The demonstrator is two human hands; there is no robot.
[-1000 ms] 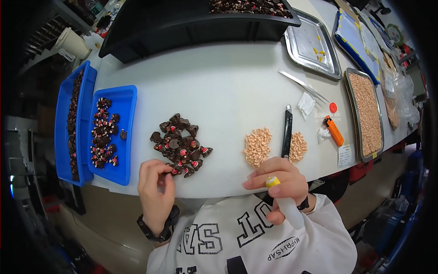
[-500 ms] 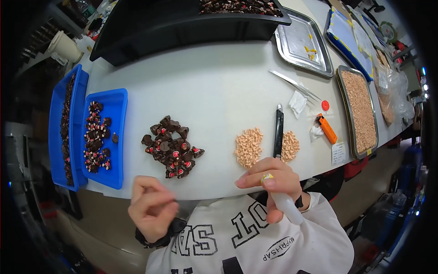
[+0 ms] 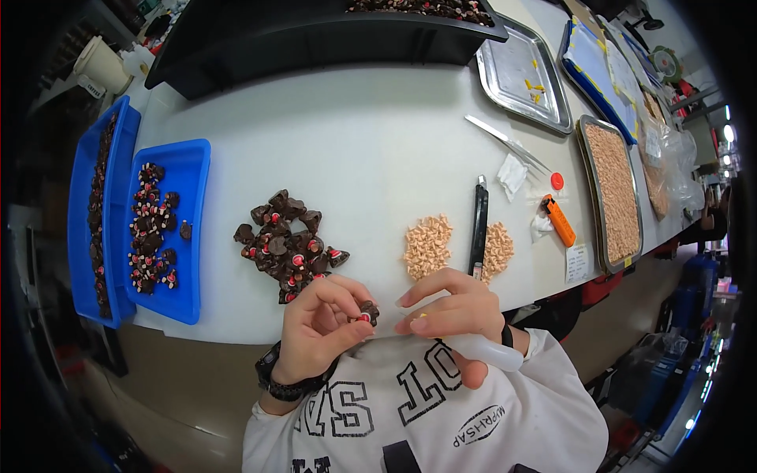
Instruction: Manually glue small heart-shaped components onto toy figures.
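My left hand (image 3: 319,327) pinches a small dark brown figure (image 3: 368,313) with a red and white spot, just above the table's near edge. Facing it, my right hand (image 3: 457,311) is curled around a translucent white squeeze bottle (image 3: 493,352). A speck of yellow shows at the right fingertips; whether it belongs to the bottle I cannot tell. Beyond my left hand lies a heap of similar dark figures (image 3: 276,244). Two small piles of beige pieces, a left pile (image 3: 428,246) and a right pile (image 3: 497,248), flank a black utility knife (image 3: 479,225) past my right hand.
On the left stand a blue tray (image 3: 189,236) of dark figures and a blue bin (image 3: 82,236). A large black tub (image 3: 315,54) spans the back. Rightward are tweezers (image 3: 509,143), a red cap (image 3: 557,181), an orange tool (image 3: 561,224) and metal trays, including one of beige pieces (image 3: 613,189).
My left hand has moved right, toward my right hand, and the dark figure now shows in its fingers. My right hand has shifted slightly left, still with the bottle.
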